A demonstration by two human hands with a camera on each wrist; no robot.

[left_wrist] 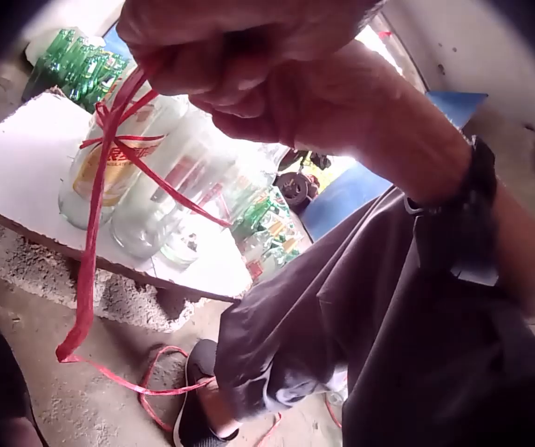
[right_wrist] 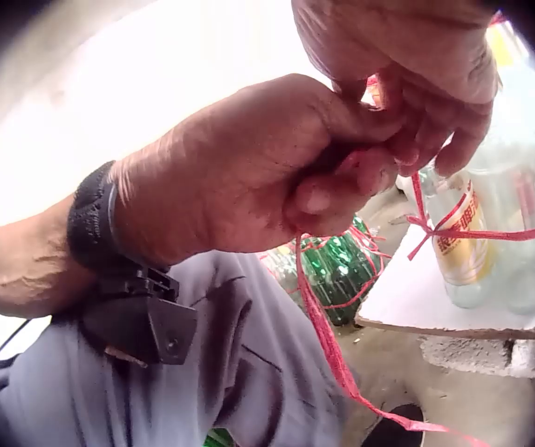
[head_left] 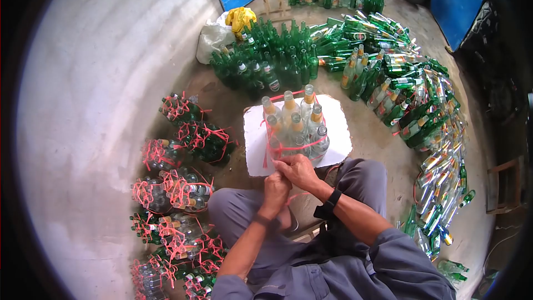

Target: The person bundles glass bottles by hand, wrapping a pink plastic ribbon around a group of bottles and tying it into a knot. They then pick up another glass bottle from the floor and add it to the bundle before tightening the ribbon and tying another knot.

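On the left, by the wall, lie tied bundles (head_left: 177, 189) of bottles, each wrapped up in red; the ones at the bottom edge are cut off.

The left hand (head_left: 276, 188) is in the near middle, just in front of the person's knees; its fingers are curled tight round the red string (left_wrist: 90, 251); the loose end hangs straight down from it to the ground and curls about there.

The right hand (head_left: 300, 169) touches the left one, a little to its right and a little farther off; its fingertips pinch the same string close to the bottles. The two hands press together, so the place where the string meets between them is hidden.

Just beyond the hands, the clear bottles (head_left: 294, 125) stand in a tight bunch on a white board (head_left: 340, 130); they stand straight up with their necks to the sky; the string goes round them flat, from side to side; the hands cover the bottoms of the nearest ones.

Far behind stand many green bottles (head_left: 272, 61), upright too.

On the right a long heap of bottles (head_left: 427, 116) lies on its side and curves round to the near right; the labels are too small to read.
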